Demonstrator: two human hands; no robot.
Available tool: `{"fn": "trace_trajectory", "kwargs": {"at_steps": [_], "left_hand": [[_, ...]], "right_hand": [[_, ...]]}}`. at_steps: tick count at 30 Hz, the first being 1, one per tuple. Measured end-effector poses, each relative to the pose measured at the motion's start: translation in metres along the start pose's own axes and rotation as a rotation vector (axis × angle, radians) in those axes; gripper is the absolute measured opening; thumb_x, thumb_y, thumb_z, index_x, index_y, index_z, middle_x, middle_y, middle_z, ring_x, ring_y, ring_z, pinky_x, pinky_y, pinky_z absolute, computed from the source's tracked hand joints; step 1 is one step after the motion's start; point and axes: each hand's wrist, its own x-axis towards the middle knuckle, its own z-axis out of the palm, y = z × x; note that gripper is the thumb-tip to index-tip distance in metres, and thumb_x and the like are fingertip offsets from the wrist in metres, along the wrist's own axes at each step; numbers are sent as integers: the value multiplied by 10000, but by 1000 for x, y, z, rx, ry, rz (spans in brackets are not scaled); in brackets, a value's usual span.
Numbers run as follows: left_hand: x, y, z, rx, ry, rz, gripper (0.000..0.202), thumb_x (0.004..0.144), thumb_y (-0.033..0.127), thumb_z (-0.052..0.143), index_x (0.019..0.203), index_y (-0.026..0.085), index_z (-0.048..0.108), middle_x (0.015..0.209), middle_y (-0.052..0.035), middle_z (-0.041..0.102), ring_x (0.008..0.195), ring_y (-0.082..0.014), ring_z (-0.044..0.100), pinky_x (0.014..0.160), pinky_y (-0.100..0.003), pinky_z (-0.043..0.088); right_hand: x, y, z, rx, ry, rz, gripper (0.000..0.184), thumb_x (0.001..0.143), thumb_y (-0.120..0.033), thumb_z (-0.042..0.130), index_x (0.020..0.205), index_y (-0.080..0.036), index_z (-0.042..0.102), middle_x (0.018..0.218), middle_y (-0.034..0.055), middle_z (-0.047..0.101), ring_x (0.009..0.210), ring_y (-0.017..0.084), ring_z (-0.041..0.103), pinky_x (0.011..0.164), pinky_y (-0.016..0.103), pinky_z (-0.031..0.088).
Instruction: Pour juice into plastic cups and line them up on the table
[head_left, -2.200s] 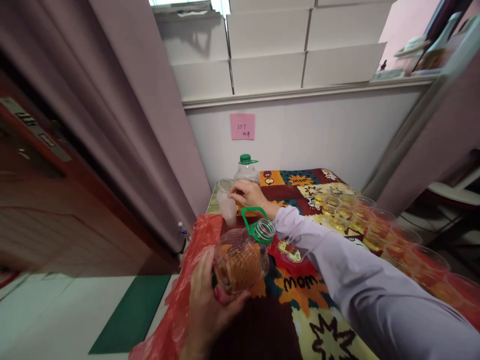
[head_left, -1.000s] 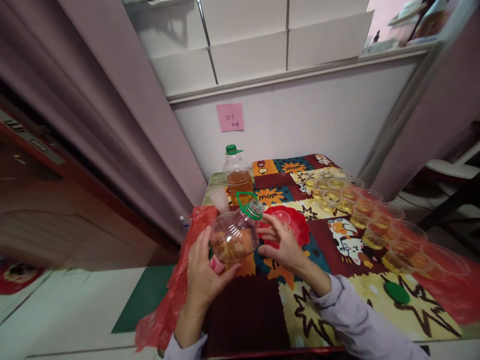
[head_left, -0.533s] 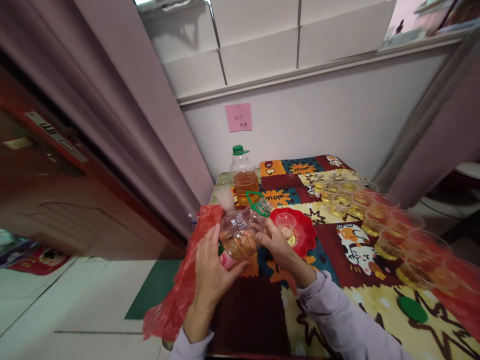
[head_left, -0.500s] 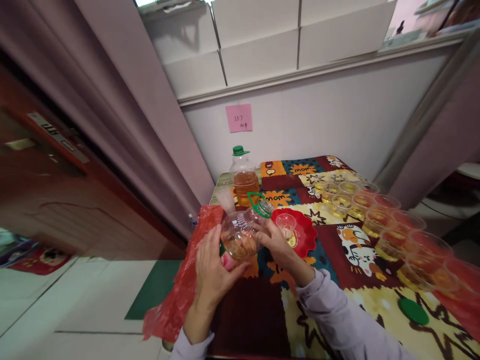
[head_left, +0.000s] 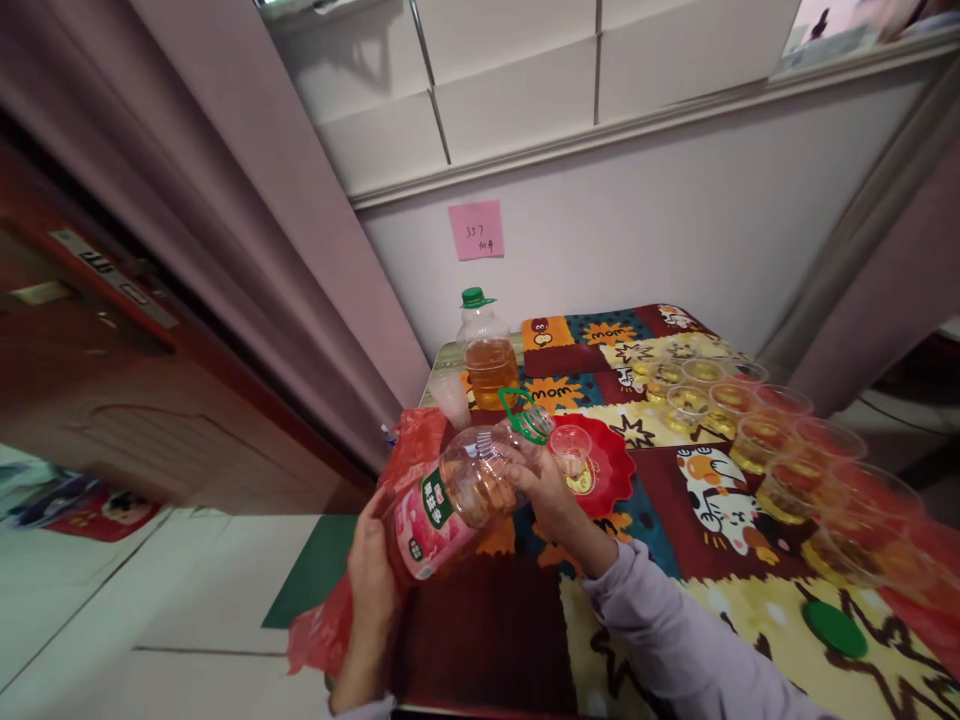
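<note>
A clear plastic juice bottle (head_left: 484,475) with a pink label lies tilted in both hands, its open mouth and green ring handle up to the right. My left hand (head_left: 373,565) supports the bottom end, its fingers partly hidden behind the bottle. Just below the neck, my right hand (head_left: 541,485) grips the bottle's side. The mouth is close to a clear plastic cup (head_left: 571,447), which stands on a red scalloped plate (head_left: 619,470). Whether any liquid flows out, I cannot tell.
A second bottle (head_left: 491,365), capped green, stands at the back beside stacked cups (head_left: 450,398). Several cups of yellowish drink (head_left: 761,440) line the right side. A green cap (head_left: 835,628) lies at the front right. A red plastic bag (head_left: 412,445) drapes over the left edge.
My left hand has slid down and left, from the bottle's middle to its bottom end. The pink label has come into view. My right hand keeps its hold near the neck.
</note>
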Motion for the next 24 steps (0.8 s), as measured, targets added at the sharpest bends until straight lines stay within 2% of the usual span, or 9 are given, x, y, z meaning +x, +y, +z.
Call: {"fn": "trace_trajectory", "kwargs": {"at_steps": [1, 3, 7, 10, 13, 16, 19, 24], "left_hand": [[-1, -7, 1, -70, 26, -86, 841, 1059, 876, 467, 1481, 203, 744, 1412, -184, 829, 1278, -352, 808, 1093, -527, 647], [-3, -18, 6, -182, 65, -210, 826, 1001, 910, 531, 1320, 203, 815, 1273, -174, 869, 1180, -366, 839, 1051, -554, 667], [-11, -25, 17, -232, 84, -280, 596, 899, 799, 769, 1157, 271, 863, 1246, -169, 883, 1192, -424, 847, 1071, -648, 660], [-14, -25, 22, -259, 83, -314, 486, 927, 736, 766, 1145, 313, 863, 1265, -157, 885, 1242, -462, 836, 1088, -712, 650], [-14, -26, 26, -263, 65, -347, 493, 965, 743, 691, 1157, 321, 859, 1223, -128, 896, 1267, -474, 828, 1077, -731, 663], [-12, -26, 31, -267, 49, -378, 537, 984, 771, 605, 1157, 330, 859, 1190, -112, 900, 1268, -483, 828, 1060, -733, 678], [-10, -25, 33, -278, 42, -402, 536, 968, 752, 607, 1156, 314, 854, 1179, -113, 898, 1276, -494, 822, 1059, -732, 680], [-10, -20, 24, -289, 50, -443, 506, 977, 728, 613, 1149, 314, 846, 1118, -117, 900, 1210, -444, 848, 1049, -677, 693]], "right_hand": [[1, -2, 0, -13, -15, -12, 629, 777, -584, 1029, 1265, -264, 795, 1429, 131, 849, 1404, 402, 780, 1259, 619, 589], [4, -8, 3, -41, -64, -39, 633, 782, -614, 1019, 1268, -267, 809, 1398, 137, 858, 1357, 413, 803, 1226, 632, 611], [10, -17, 9, -68, -108, -83, 724, 775, -638, 1013, 1371, -282, 807, 1421, 133, 856, 1392, 426, 790, 1253, 645, 587], [13, -13, 11, -77, -50, -98, 670, 800, -622, 980, 1361, -292, 821, 1386, 113, 873, 1393, 421, 787, 1250, 629, 588], [13, -4, 10, -73, 33, -120, 586, 816, -601, 950, 1294, -279, 844, 1360, 112, 883, 1381, 418, 788, 1234, 615, 601], [10, 4, 8, -31, 92, -145, 555, 820, -622, 924, 1242, -267, 857, 1363, 121, 881, 1394, 411, 778, 1249, 607, 592], [8, 9, 9, 11, 135, -143, 523, 810, -606, 931, 1201, -268, 857, 1350, 123, 882, 1404, 402, 772, 1261, 599, 586], [6, 15, 12, 95, 218, -104, 545, 770, -610, 957, 1191, -278, 859, 1329, 120, 888, 1343, 388, 796, 1224, 585, 620]]}}
